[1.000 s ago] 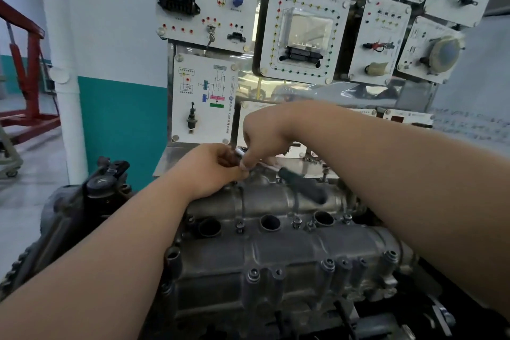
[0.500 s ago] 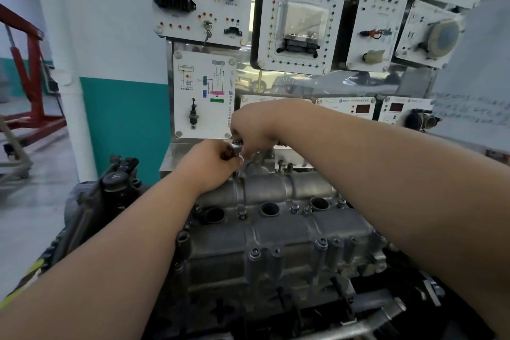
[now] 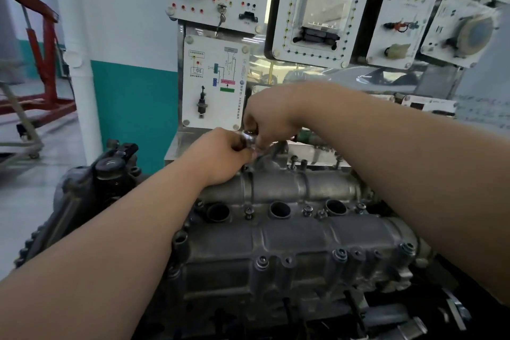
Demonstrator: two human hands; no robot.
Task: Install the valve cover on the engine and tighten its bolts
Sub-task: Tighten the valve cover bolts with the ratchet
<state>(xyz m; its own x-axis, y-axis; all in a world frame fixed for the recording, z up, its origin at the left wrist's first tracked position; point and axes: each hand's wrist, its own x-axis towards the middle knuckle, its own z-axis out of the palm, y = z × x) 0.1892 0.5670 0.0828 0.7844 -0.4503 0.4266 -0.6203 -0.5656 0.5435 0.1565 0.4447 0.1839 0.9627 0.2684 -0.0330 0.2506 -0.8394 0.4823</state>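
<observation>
The valve cover (image 3: 303, 240) lies on top of the engine (image 3: 110, 171), in the middle of the scene, grey and long from left to right. Several bolts (image 3: 262, 262) stand along its near edge, and more stand in the row between three round holes (image 3: 280, 208) on its upper side. Both forearms reach from the near side to the far left corner of the cover, where the two hands meet. The left hand (image 3: 223, 154) comes from the left with its fingers curled, and its grip is closed around a small shiny metal tool (image 3: 249, 141). The right hand (image 3: 271, 119) is just above it and touches it, and its fingers pinch the same tool from above. How the tool sits on the cover I cannot tell, because the hands hide its lower end. Behind the engine, on the far side, white panels (image 3: 215, 83) with sockets, switches and small coloured lamps hang on a stand. On the far left there is a white and teal wall (image 3: 135, 96), a white pipe (image 3: 85, 96) and a red frame (image 3: 44, 44) on the floor.
</observation>
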